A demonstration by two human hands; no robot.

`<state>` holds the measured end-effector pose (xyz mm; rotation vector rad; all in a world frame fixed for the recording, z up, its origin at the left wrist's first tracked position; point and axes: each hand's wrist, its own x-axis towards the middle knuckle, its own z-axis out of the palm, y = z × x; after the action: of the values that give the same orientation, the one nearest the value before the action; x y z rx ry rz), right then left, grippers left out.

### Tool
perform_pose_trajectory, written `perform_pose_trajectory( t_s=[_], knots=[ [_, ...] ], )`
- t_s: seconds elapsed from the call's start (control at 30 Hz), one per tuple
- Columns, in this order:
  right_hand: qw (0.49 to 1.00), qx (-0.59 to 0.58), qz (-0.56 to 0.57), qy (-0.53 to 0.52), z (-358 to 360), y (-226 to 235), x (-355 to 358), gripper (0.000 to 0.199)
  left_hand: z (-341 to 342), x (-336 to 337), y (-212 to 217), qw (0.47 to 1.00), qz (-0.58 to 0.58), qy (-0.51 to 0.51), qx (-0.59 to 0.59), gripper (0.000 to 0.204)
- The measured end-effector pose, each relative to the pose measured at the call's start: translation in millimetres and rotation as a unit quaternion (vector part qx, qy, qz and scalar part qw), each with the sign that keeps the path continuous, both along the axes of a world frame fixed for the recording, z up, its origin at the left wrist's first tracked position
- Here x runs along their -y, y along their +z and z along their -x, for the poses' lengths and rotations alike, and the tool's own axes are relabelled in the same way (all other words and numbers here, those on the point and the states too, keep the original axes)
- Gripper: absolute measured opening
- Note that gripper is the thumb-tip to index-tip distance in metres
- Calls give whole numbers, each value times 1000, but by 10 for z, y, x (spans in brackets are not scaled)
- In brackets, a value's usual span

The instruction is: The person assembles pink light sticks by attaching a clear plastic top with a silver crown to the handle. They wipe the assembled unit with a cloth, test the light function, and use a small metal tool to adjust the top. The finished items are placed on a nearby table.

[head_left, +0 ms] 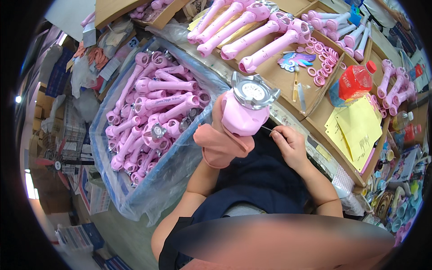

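Observation:
Up in front of me, my left hand grips a pink toy wand whose head carries a silver-coloured crown-like ring. A salmon-coloured cloth is wrapped about that hand and hides most of its fingers and the wand's handle. My right hand, on the right, pinches a thin metal rod between thumb and fingers. The rod's far end meets the side of the pink head; whether it enters it, I cannot tell.
A blue crate lined with clear plastic, heaped with pink wands, stands at left. On the cardboard-covered bench lie several wands, pink rings, a winged ornament, a cutter, a red-capped bottle and yellow papers.

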<state>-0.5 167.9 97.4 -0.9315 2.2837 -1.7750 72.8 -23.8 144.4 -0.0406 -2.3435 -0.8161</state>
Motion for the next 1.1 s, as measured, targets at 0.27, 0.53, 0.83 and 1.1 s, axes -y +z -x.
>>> perform_pose_trajectory(
  t_s=[0.27,0.53,0.83,1.1],
  knots=[
    [997,-1,-77,-20,-47,91,-407,19,9,170,-77,937,-321,-56,125,64],
    [850,-311,-291,-308,311,148,-1183,24,273,634,-27,647,-628,-423,91,98],
    [975,192,-93,63,-777,-583,326,50,460,31,-16,712,-627,-296,107,54],
    [987,140,-71,20,-734,-644,335,48,459,68,-445,734,-591,-311,121,26]
  ],
)
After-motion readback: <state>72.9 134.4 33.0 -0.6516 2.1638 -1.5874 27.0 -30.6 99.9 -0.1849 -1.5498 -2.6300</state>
